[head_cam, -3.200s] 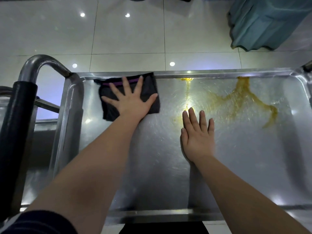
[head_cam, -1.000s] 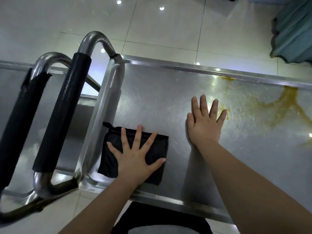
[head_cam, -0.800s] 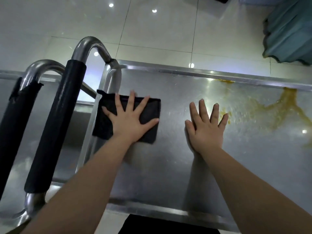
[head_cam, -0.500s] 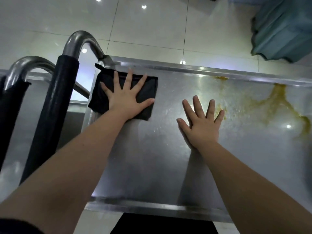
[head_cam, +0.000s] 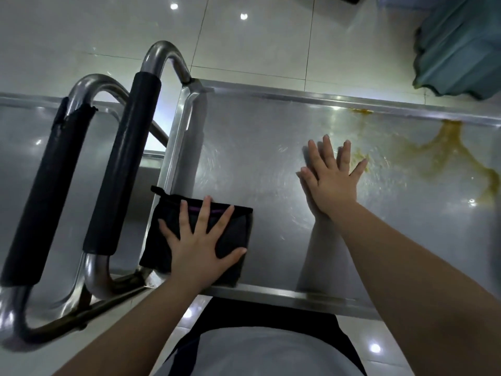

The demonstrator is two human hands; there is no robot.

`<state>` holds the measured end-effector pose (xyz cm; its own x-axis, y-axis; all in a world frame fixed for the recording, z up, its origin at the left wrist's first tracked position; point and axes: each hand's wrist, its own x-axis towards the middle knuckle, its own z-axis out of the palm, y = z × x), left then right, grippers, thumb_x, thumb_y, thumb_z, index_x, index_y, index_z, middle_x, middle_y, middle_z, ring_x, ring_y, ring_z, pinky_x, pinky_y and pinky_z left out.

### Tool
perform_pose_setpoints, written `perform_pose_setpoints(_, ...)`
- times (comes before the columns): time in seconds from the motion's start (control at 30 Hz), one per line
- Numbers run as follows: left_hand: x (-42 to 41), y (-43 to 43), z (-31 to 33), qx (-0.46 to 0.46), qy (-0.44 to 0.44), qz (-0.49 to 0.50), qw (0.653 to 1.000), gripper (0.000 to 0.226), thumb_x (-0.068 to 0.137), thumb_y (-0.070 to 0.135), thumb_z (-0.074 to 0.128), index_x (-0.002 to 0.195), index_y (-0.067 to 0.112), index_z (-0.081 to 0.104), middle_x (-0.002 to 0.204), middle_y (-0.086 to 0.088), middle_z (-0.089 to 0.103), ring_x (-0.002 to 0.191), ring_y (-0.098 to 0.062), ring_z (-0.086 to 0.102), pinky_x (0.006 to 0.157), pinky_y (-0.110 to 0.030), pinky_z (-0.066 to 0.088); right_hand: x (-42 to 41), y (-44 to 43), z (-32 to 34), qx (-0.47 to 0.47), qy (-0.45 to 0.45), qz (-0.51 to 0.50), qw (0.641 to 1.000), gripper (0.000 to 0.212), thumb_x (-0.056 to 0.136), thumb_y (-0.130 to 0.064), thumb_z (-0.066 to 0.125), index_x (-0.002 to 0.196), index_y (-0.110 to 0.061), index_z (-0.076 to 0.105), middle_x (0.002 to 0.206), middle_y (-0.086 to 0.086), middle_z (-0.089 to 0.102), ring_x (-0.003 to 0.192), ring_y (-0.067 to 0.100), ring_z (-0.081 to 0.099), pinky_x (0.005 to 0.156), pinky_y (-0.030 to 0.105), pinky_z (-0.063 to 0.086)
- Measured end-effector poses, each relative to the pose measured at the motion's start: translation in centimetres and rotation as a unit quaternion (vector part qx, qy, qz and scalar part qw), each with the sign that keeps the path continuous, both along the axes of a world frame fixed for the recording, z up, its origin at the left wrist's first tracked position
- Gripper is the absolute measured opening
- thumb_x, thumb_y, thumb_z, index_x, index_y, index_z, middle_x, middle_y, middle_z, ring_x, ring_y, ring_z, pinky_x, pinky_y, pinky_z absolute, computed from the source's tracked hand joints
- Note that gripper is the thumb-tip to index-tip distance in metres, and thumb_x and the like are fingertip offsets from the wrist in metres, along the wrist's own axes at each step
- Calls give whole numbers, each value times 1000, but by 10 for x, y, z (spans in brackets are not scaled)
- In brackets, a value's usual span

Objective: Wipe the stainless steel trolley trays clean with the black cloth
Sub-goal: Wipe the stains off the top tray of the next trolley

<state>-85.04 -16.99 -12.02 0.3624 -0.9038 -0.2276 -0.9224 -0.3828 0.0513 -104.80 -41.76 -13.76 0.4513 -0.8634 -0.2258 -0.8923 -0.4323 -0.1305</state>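
The stainless steel trolley tray [head_cam: 244, 147] fills the middle of the view. A folded black cloth [head_cam: 238, 234] with a purple stripe lies in the tray's near left corner. My left hand [head_cam: 200, 248] presses flat on the cloth with fingers spread. My right hand [head_cam: 330, 175] lies flat on the bare tray, fingers spread, to the right of the cloth and farther away. A yellow-brown smear [head_cam: 447, 147] runs across the tray's far right part, starting just past my right fingertips.
Two steel trolley handles with black foam grips [head_cam: 122, 169] [head_cam: 46, 191] stand left of the tray. A second steel tray [head_cam: 19, 137] lies beyond them at left. A teal draped cloth [head_cam: 461, 44] hangs at the top right over the white tiled floor [head_cam: 244, 44].
My left hand has pulled the cloth from the far left corner back to the near left corner. My right hand has stayed flat in about the same place.
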Motion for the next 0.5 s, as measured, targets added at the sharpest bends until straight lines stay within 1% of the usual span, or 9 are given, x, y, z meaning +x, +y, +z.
perform_pose_setpoints(0.1,0,5,-3,9,-5,2,1000,87,76,91,22,151,51,8,165,0,6,148,-44,-2,101,-82,3,-24,24,6,-35,-49,52,997,58,100,-55,6,155,-37,-1,165,-6,-7,147,24,-24,119,54,-6)
perform_pose_setpoints(0.17,0,6,-5,6,-6,1,1000,87,76,90,21,151,50,8,165,0,5,148,-44,-2,101,-82,3,-45,46,5,-26,-41,50,998,58,101,-54,8,156,-36,3,164,-7,-5,146,20,-26,120,49,-6)
perform_pose_setpoints(0.23,-1,6,-6,0,-5,-1,1000,86,76,90,20,152,50,8,165,1,3,148,-44,-2,101,-82,1,-62,63,1,-22,-7,26,999,59,99,-53,11,155,-37,6,163,-9,-5,146,20,-26,120,49,-7)
perform_pose_setpoints(0.3,0,6,-8,-8,-9,-3,1000,86,76,90,20,152,50,10,165,1,1,148,-44,-3,101,-82,1,-67,72,-2,-12,19,0,1000,59,97,-53,9,155,-39,5,163,-8,-4,147,23,-21,119,50,-7)
perform_pose_setpoints(0.4,-5,3,-9,-15,-20,12,1000,86,77,90,22,152,50,11,165,2,-2,147,-46,-5,102,-81,1,-63,73,-7,-12,24,-21,999,58,98,-52,8,155,-41,3,164,-9,-4,150,25,-11,119,51,-8)
perform_pose_setpoints(0.47,-26,-7,-8,-24,-12,31,999,87,76,90,23,152,51,7,165,1,-3,146,-48,-7,102,-81,-3,-61,73,-9,-14,26,-24,999,57,99,-52,9,155,-41,2,164,-9,-3,150,25,-11,118,51,-9)
perform_pose_setpoints(0.5,-43,-16,-7,-25,-4,24,999,88,75,91,23,152,51,5,165,0,-3,145,-49,-8,102,-81,-4,-62,72,-10,-16,26,-25,999,57,99,-52,9,155,-41,2,164,-9,-2,150,24,-11,118,51,-9)
